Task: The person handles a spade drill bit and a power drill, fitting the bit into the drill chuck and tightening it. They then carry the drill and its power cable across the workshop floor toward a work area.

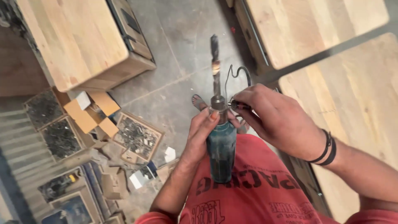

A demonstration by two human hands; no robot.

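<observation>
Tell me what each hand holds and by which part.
The left hand grips the blue-green electric drill by its upper body, just below the chuck. The right hand holds a small dark chuck key against the chuck.

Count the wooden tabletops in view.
3: one wooden tabletop upper left, one upper right, one at the right beside the right hand. More may lie outside the picture.

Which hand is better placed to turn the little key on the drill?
Probably the right hand. Its fingers pinch the chuck key set against the chuck. The left hand grips the teal drill body, bit pointing away.
</observation>
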